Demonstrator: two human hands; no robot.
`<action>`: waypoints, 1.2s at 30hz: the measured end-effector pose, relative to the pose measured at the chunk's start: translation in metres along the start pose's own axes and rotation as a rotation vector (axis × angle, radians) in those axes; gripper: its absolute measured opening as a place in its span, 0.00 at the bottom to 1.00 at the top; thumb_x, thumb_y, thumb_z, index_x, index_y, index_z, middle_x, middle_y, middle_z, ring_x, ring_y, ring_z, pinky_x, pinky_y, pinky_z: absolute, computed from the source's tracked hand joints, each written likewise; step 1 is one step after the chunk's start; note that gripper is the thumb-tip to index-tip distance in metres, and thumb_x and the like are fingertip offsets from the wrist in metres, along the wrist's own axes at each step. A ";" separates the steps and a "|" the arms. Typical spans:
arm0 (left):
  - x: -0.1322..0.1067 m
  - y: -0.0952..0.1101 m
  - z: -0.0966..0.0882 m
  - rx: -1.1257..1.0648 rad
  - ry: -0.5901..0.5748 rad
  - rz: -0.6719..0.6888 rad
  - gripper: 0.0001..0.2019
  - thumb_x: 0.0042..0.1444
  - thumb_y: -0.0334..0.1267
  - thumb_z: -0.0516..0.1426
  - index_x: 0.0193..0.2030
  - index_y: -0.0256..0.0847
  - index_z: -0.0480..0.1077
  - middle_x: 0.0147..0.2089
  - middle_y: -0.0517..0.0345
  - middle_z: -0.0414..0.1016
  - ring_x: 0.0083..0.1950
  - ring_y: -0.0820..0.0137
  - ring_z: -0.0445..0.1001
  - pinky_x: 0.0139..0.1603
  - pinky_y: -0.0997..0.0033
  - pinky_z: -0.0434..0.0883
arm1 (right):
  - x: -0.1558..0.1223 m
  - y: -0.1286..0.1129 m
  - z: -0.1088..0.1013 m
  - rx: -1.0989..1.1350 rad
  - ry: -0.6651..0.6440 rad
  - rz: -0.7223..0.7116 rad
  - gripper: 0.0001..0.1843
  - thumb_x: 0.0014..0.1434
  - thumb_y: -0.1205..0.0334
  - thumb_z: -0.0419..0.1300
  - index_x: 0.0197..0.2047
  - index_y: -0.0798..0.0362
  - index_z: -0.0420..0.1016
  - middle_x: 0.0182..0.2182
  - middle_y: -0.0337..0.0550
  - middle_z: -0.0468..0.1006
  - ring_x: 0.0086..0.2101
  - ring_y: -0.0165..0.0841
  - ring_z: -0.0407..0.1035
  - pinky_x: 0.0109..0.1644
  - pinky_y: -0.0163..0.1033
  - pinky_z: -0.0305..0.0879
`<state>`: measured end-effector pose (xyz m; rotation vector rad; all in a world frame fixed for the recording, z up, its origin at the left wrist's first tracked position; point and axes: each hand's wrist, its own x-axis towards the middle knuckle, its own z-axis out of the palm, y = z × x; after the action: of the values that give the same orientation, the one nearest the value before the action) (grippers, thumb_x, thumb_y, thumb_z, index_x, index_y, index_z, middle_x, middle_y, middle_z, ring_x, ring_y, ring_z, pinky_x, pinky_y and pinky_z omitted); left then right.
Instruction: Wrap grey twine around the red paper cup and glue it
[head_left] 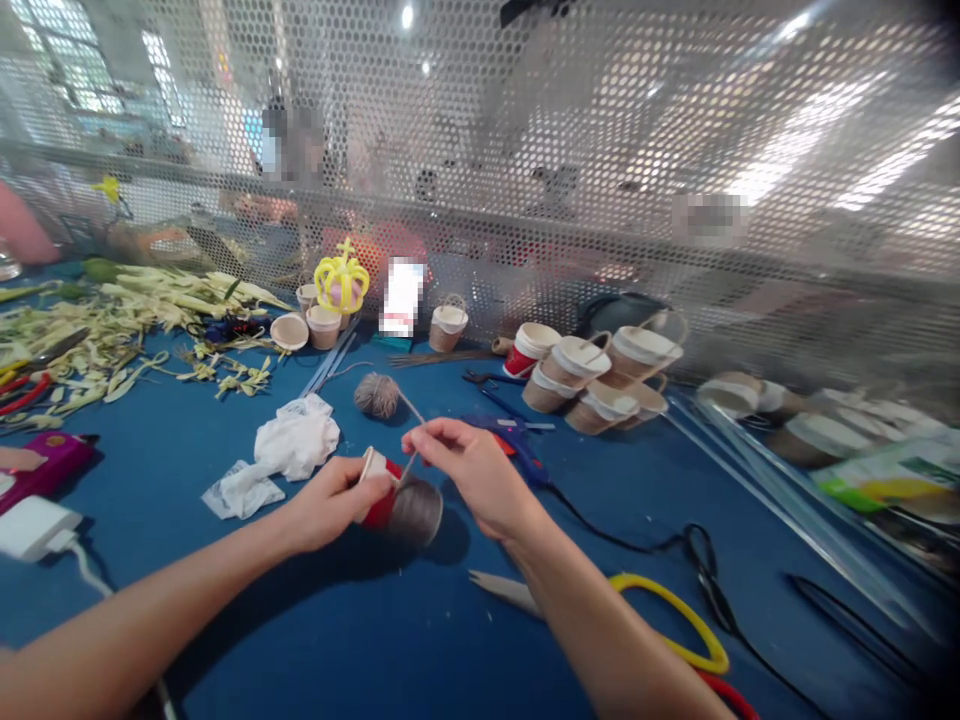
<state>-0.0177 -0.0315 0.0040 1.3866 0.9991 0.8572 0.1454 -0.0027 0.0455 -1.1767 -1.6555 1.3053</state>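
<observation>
My left hand (341, 500) grips a red paper cup (384, 508) lying on its side in the air, its base end pointing right. Grey-brown yarn (417, 512) covers the lower part of that cup in close turns. A strand of this yarn is pinched between the thumb and fingers of my right hand (457, 455), just above the cup. From there the strand runs up and left to a ball of yarn (377, 396) on the blue table. Beneath my right forearm lie scissors (675, 610) with yellow and red handles.
A blue glue gun (517, 440) with a black cable lies beyond my right hand. Several wrapped cups (574, 360) stand at the back right. Crumpled white plastic (296, 440) sits left, near a purple glue gun (49, 470). Plant scraps (150, 300) cover the far left. A perforated metal screen (480, 150) rises behind.
</observation>
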 end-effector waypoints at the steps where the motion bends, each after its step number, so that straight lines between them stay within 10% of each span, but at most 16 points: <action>1: 0.001 0.000 0.000 -0.128 0.029 -0.075 0.12 0.49 0.42 0.53 0.25 0.34 0.65 0.19 0.65 0.60 0.20 0.80 0.55 0.21 0.79 0.53 | 0.000 -0.001 -0.002 0.011 0.023 -0.013 0.11 0.50 0.56 0.56 0.29 0.56 0.71 0.27 0.39 0.74 0.31 0.28 0.67 0.40 0.34 0.61; 7: 0.005 0.008 0.001 -0.591 0.069 -0.351 0.07 0.38 0.34 0.59 0.26 0.34 0.68 0.21 0.61 0.70 0.22 0.76 0.66 0.22 0.79 0.61 | 0.000 0.001 -0.005 0.077 0.139 -0.038 0.09 0.48 0.57 0.60 0.27 0.55 0.72 0.24 0.38 0.74 0.29 0.27 0.67 0.38 0.34 0.62; 36: -0.001 0.008 0.003 -0.453 -0.007 -0.423 0.08 0.39 0.35 0.59 0.27 0.33 0.70 0.21 0.60 0.69 0.21 0.77 0.64 0.23 0.77 0.60 | 0.003 0.011 -0.003 -0.039 0.204 -0.083 0.09 0.49 0.58 0.59 0.26 0.55 0.72 0.22 0.38 0.73 0.25 0.27 0.65 0.32 0.34 0.62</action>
<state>-0.0142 -0.0334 0.0121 0.7579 0.9716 0.7011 0.1495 0.0016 0.0359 -1.2081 -1.5700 1.0694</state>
